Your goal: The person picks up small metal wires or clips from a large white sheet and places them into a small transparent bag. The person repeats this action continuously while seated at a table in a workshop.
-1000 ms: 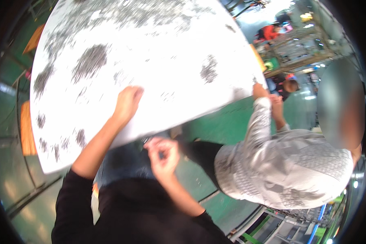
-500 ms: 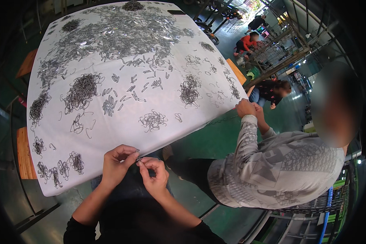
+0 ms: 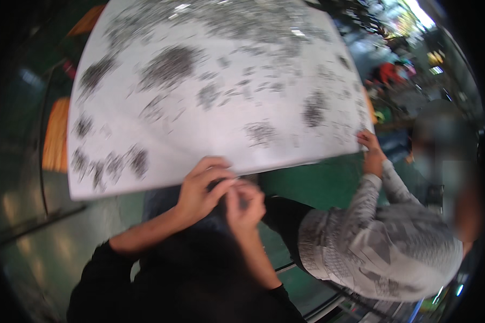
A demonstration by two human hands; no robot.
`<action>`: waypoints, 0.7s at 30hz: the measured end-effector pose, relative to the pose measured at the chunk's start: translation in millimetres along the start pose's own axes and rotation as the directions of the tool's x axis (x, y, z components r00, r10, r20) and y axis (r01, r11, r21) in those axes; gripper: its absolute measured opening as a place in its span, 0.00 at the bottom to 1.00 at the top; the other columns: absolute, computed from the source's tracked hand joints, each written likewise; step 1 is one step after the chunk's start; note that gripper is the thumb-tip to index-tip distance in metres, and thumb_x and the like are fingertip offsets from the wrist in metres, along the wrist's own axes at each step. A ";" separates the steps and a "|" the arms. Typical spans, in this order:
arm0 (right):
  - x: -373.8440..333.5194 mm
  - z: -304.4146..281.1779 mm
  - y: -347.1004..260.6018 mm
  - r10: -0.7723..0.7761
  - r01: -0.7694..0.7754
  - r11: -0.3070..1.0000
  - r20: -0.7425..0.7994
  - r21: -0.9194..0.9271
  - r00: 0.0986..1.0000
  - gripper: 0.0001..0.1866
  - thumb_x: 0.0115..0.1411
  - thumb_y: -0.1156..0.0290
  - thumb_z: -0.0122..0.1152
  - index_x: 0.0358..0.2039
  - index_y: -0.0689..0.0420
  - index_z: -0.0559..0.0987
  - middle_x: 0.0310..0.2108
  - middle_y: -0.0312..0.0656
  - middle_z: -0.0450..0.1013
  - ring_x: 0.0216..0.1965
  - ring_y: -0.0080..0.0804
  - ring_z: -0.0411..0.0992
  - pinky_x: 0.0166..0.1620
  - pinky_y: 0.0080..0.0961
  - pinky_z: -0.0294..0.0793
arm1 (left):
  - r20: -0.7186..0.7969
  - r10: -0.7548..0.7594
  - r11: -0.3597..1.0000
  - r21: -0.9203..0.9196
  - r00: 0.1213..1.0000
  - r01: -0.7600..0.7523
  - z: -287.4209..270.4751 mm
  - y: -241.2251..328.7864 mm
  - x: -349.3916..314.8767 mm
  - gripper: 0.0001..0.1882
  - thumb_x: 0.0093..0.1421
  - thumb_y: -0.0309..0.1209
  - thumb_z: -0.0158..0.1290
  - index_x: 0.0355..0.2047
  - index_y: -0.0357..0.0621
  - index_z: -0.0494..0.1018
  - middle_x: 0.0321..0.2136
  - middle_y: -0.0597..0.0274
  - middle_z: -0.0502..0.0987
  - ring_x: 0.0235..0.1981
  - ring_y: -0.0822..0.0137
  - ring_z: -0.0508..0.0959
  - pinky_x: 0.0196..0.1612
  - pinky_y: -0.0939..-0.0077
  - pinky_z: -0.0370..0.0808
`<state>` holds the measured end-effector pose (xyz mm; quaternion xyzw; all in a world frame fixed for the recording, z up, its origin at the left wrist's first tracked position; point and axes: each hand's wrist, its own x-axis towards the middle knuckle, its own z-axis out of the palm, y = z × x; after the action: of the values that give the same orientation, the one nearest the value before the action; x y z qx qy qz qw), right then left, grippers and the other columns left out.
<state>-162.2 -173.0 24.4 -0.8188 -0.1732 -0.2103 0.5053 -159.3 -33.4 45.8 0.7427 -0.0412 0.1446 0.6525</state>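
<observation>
My left hand point(image 3: 203, 188) and my right hand point(image 3: 245, 207) meet just off the near edge of a white-covered table point(image 3: 199, 145). Both are closed in a fingertip pinch, thumbs and forefingers almost touching. Whatever sits between the fingertips is too small and blurred to make out. Beyond the hands lies a small heap of bent wire pieces point(image 3: 260, 133). A larger dark heap of wire hooks point(image 3: 170, 67) is farther back to the left, with short narrow metal pieces point(image 3: 207, 96) scattered to its right.
Several small wire bundles point(image 3: 137, 161) lie at the table's near left corner. A co-worker in a patterned grey top point(image 3: 372, 242) stands close on my right, one hand point(image 3: 367, 140) at the table's right corner. A wooden stool point(image 3: 56, 134) stands at the left side.
The view has swung, so the table and co-worker appear shifted right and the picture is blurred. My hands stay pinched, now closer together; the dark bit seen between them earlier is smeared.
</observation>
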 end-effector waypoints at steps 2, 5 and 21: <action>7.3 -5.3 5.8 0.014 -0.014 1.000 -0.005 0.024 1.000 0.09 0.57 0.79 0.61 0.37 0.60 0.71 0.36 0.46 0.74 0.35 0.32 0.74 0.37 0.23 0.73 | -0.009 -0.020 0.995 -0.103 1.000 0.019 -1.3 -4.3 -4.8 0.06 0.56 0.22 0.58 0.35 0.38 0.79 0.41 0.56 0.74 0.38 0.68 0.77 0.41 0.77 0.74; 42.3 -0.3 20.4 0.269 -0.266 0.948 0.007 0.172 0.963 0.04 0.62 0.78 0.55 0.36 0.63 0.71 0.32 0.42 0.72 0.30 0.24 0.70 0.36 0.22 0.72 | -0.003 0.044 0.997 -0.058 0.999 -0.044 -8.3 -7.6 -14.2 0.07 0.54 0.23 0.60 0.35 0.41 0.78 0.40 0.60 0.74 0.40 0.66 0.75 0.41 0.75 0.73; 155.8 157.6 51.5 -0.271 0.614 0.783 0.834 -0.099 0.480 0.19 0.58 0.52 0.59 0.49 0.43 0.78 0.61 0.36 0.63 0.66 0.36 0.54 0.64 0.64 0.42 | 0.041 0.129 0.989 -0.072 0.991 -0.125 -16.4 -24.1 -37.9 0.06 0.53 0.25 0.60 0.32 0.44 0.75 0.37 0.66 0.72 0.39 0.63 0.73 0.42 0.70 0.72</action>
<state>22.7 -42.1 3.2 -0.8311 -0.5402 0.0134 0.1311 -192.1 -18.7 14.3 0.7187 -0.1084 0.1673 0.6662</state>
